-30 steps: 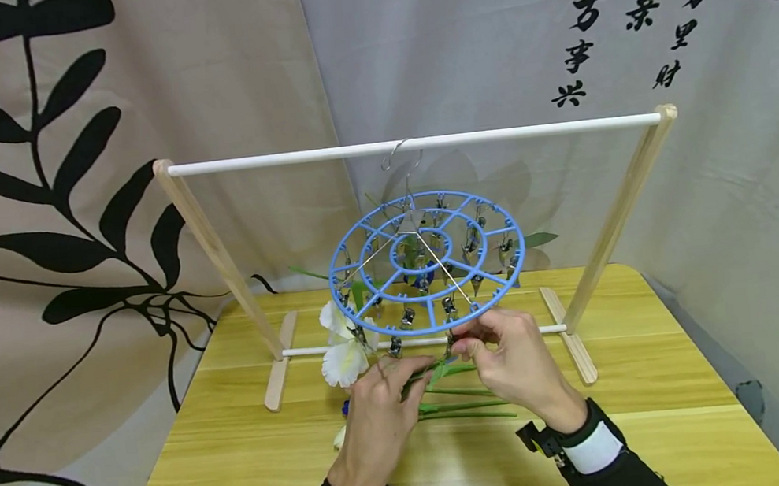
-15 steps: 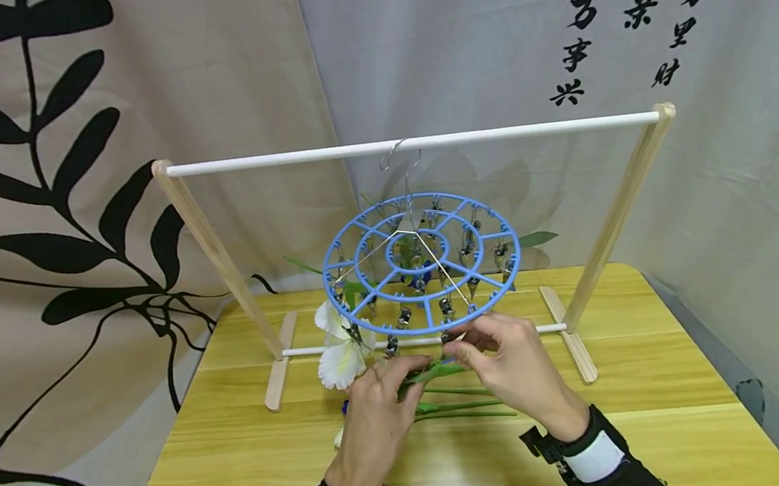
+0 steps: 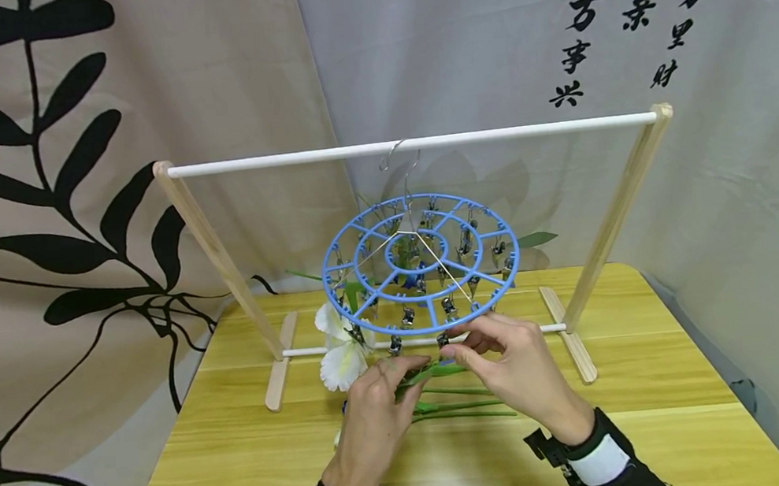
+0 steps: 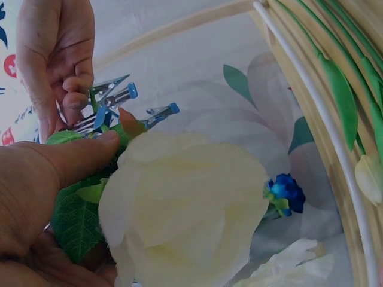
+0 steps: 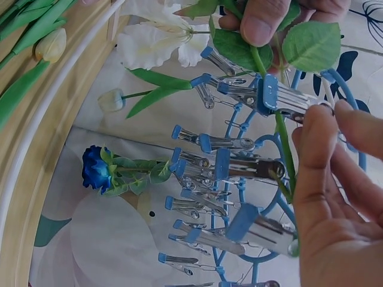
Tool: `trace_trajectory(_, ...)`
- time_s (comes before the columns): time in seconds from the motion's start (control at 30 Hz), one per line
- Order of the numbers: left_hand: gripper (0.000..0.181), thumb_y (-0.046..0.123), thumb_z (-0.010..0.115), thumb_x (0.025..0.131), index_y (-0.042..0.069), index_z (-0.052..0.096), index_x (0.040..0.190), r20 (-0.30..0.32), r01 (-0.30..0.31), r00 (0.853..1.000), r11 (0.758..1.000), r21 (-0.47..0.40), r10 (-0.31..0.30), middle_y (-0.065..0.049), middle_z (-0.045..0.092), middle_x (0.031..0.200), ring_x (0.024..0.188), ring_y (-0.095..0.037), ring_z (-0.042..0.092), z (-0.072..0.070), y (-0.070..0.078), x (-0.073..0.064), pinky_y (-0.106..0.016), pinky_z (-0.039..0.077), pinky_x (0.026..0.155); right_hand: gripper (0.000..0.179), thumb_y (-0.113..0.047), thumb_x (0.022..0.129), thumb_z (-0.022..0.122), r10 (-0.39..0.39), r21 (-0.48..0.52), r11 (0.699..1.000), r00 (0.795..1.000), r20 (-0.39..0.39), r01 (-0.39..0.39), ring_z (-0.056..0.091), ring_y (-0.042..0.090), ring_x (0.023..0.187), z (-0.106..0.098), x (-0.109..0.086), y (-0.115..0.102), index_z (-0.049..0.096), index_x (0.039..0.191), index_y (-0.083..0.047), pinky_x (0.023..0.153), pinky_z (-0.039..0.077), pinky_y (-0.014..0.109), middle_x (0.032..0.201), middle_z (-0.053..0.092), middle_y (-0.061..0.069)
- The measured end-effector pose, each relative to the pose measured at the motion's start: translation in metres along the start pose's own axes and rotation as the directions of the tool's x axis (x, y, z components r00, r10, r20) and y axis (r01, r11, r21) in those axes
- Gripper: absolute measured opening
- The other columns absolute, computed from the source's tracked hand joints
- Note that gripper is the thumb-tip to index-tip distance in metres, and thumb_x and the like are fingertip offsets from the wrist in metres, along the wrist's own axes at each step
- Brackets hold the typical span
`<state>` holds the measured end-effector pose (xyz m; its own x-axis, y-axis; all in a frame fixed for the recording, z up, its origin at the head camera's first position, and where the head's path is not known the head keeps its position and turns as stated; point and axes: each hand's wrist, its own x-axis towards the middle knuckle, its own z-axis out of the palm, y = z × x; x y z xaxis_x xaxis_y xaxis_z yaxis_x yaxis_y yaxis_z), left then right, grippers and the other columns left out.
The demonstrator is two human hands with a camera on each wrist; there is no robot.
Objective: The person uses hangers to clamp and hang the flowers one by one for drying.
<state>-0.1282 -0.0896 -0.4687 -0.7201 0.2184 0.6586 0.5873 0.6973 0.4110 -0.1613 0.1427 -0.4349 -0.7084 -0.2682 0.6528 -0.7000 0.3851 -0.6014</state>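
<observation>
My left hand [image 3: 375,419] pinches the green stem of a cream-white rose [image 4: 185,206] under the near rim of the blue round clip hanger [image 3: 434,325]. In the right wrist view the left thumb lies on the stem [image 5: 286,146], among green leaves [image 5: 311,46]. My right hand [image 3: 520,368] pinches a metal clip [image 5: 293,101] with blue tips at the hanger's rim. The stem crosses at this clip's tips; whether they grip it cannot be told. A white flower [image 3: 340,351] and a blue rose [image 5: 96,169] hang from other clips.
The hanger hooks onto the white top bar [image 3: 527,132] of a wooden rack. More green-stemmed flowers [image 3: 465,416] lie on the wooden table [image 3: 665,420] beneath the hands. Several metal clips [image 5: 233,236] dangle around the hanger. A printed curtain stands behind.
The hanger has swung slightly left, and the right hand's fingertips have shifted a little left with the clip. The left hand stays nearly in place with the rose stem.
</observation>
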Motion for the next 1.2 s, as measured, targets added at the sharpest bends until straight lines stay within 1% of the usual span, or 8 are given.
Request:
trace_trajectory(0.23,0.040,0.004,0.102,0.087,0.014,0.085,0.121,0.001,-0.018,1.000,0.999,-0.031,0.018,-0.003,0.090,0.111,0.101,-0.020,0.088,-0.001,-0.005,-0.002,-0.033,0.073,0.086,0.023,-0.002,0.098,0.094,-0.056,-0.015,0.998,0.998,-0.022,0.055,0.080,0.006,0.081,-0.005,-0.003,-0.001,0.089,0.117,-0.015,0.076,0.065,0.015,0.104,0.087,-0.002)
trace_trajectory(0.37,0.043,0.002,0.104,0.084,0.013,0.085,0.120,-0.010,-0.049,0.999,0.999,-0.018,0.049,-0.003,0.090,0.110,0.097,-0.018,0.087,-0.002,-0.008,-0.004,-0.030,0.072,0.084,0.026,0.001,0.096,0.093,-0.093,-0.017,0.996,0.995,-0.037,0.092,0.077,0.006,0.082,-0.008,-0.007,0.002,0.089,0.117,-0.015,0.076,0.063,0.015,0.104,0.086,-0.004)
trace_trajectory(0.47,0.044,0.001,0.105,0.081,0.011,0.084,0.119,-0.024,-0.068,0.997,0.998,0.002,0.068,-0.004,0.090,0.109,0.094,-0.018,0.087,-0.002,-0.011,-0.004,-0.029,0.072,0.083,0.029,0.004,0.094,0.093,-0.143,-0.009,0.990,0.989,-0.049,0.143,0.075,0.006,0.083,-0.011,-0.009,0.005,0.089,0.116,-0.014,0.075,0.062,0.015,0.104,0.086,-0.003)
trace_trajectory(0.6,0.043,0.001,0.105,0.081,0.010,0.085,0.117,-0.035,-0.063,0.997,0.998,0.022,0.064,-0.004,0.090,0.109,0.094,-0.019,0.087,-0.002,-0.014,-0.004,-0.031,0.072,0.082,0.031,0.005,0.092,0.093,-0.212,-0.002,0.977,0.975,-0.070,0.213,0.075,0.007,0.084,-0.014,-0.011,0.010,0.089,0.117,-0.013,0.075,0.061,0.017,0.104,0.087,0.002)
trace_trajectory(0.73,0.041,0.003,0.105,0.082,0.012,0.087,0.117,-0.026,-0.045,0.999,0.998,0.042,0.046,-0.003,0.090,0.108,0.096,-0.019,0.086,-0.005,-0.017,-0.006,-0.035,0.073,0.085,0.032,0.005,0.092,0.092,-0.256,-0.004,0.966,0.963,-0.077,0.257,0.077,0.009,0.085,-0.018,-0.014,0.016,0.089,0.118,-0.014,0.077,0.063,0.020,0.104,0.087,0.005)
trace_trajectory(0.83,0.039,0.004,0.104,0.084,0.013,0.087,0.117,-0.020,-0.026,0.999,0.999,0.041,0.026,-0.002,0.090,0.108,0.096,-0.018,0.085,-0.008,-0.019,-0.007,-0.037,0.072,0.087,0.035,0.007,0.090,0.091,-0.270,-0.008,0.963,0.961,-0.062,0.270,0.079,0.010,0.086,-0.021,-0.019,0.022,0.088,0.118,-0.014,0.078,0.064,0.020,0.105,0.088,0.005)
trace_trajectory(1.0,0.037,0.005,0.104,0.085,0.012,0.088,0.118,-0.019,-0.004,1.000,0.999,0.042,0.005,-0.002,0.090,0.107,0.094,-0.016,0.084,-0.012,-0.024,-0.007,-0.036,0.071,0.085,0.041,0.013,0.086,0.091,-0.263,-0.005,0.965,0.964,-0.031,0.263,0.082,0.012,0.089,-0.023,-0.027,0.033,0.088,0.117,-0.014,0.081,0.066,0.019,0.107,0.088,0.004)
trace_trajectory(1.2,0.037,0.003,0.104,0.085,0.011,0.088,0.118,-0.021,0.012,1.000,0.998,0.064,-0.011,-0.002,0.090,0.108,0.096,-0.017,0.086,-0.016,-0.030,-0.010,-0.038,0.072,0.086,0.035,0.005,0.091,0.093,-0.227,-0.028,0.973,0.974,0.022,0.228,0.082,0.011,0.092,-0.024,-0.036,0.045,0.088,0.117,-0.019,0.081,0.066,0.022,0.107,0.088,-0.002)
